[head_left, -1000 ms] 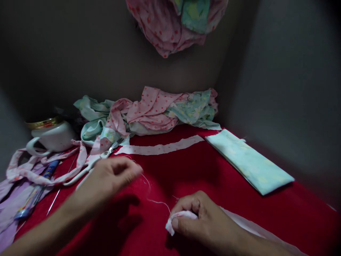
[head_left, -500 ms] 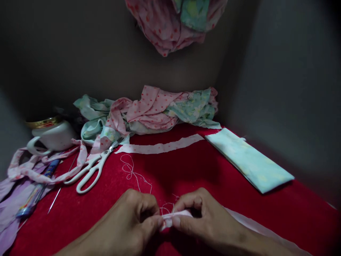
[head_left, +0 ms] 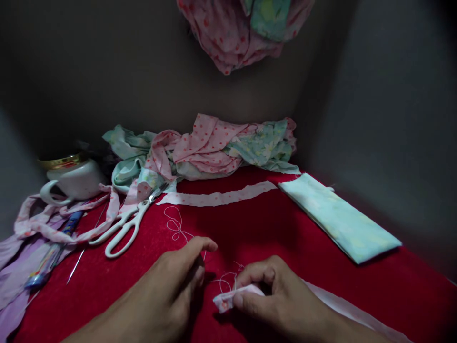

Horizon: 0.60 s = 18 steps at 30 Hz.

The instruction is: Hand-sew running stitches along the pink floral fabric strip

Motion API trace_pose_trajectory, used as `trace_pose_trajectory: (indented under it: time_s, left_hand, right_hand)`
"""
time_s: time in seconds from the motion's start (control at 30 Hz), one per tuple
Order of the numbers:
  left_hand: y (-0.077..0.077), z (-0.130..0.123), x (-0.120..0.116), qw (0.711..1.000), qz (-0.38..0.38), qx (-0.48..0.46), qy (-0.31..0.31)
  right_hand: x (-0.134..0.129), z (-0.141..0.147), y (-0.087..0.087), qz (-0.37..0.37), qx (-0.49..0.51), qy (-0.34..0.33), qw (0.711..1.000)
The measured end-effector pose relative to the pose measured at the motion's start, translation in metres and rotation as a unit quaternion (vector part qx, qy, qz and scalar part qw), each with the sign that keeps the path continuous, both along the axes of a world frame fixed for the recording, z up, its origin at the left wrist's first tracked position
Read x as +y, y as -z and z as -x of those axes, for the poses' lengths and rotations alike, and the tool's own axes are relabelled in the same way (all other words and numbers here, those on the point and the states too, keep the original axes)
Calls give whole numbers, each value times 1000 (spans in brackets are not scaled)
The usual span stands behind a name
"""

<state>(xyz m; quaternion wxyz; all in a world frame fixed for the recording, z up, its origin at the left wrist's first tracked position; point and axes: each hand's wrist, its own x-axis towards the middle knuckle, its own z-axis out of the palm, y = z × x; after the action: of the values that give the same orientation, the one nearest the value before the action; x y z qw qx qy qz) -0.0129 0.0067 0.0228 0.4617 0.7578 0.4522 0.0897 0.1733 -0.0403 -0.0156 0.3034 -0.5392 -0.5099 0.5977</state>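
Observation:
Near the bottom centre, my right hand (head_left: 267, 290) pinches a folded strip of pink fabric (head_left: 224, 301) between thumb and fingers. Its free end points left, with a red print on it. Loops of thin thread (head_left: 225, 282) stand up from the strip's top edge. My left hand (head_left: 178, 276) is apart from the fabric, a little to its left. The forefinger is stretched out and the other fingers are partly curled and hidden; nothing shows in its grasp. A loose pale thread (head_left: 174, 228) lies on the red cloth (head_left: 246, 224) beyond my left hand.
White-handled scissors (head_left: 130, 226) lie to the left beside a metal needle-like rod (head_left: 76, 264), a blue tube (head_left: 50, 262) and a white mug (head_left: 76, 183). Crumpled pink and green fabric (head_left: 207, 147) lines the back. A pale fabric strip (head_left: 221, 197) and folded mint cloth (head_left: 339, 216) lie ahead.
My left hand has let go of the pink fabric strip and drawn back left, its forefinger lifting. The right hand keeps its pinch. The whole view has shifted slightly.

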Motion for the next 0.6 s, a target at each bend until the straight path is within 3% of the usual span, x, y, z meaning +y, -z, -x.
trace_pose_trajectory:
  time_s: [0.1,0.27,0.43,0.6]
  left_hand:
    - [1,3,-2,998,-26,-32,51]
    - [4,3,-2,979,-179,-45,92]
    - [8,3,-4,973,-192,27,128]
    - [9,4,-5,969,-204,41,133]
  right_hand:
    - [-1,0,2,3,-9,3,1000]
    - [-2,-1,3,-18,-3,2,1000]
    - [-1,-1,2,-19,4,1,1000]
    - [-1,1,-1,-19,4,5,1000]
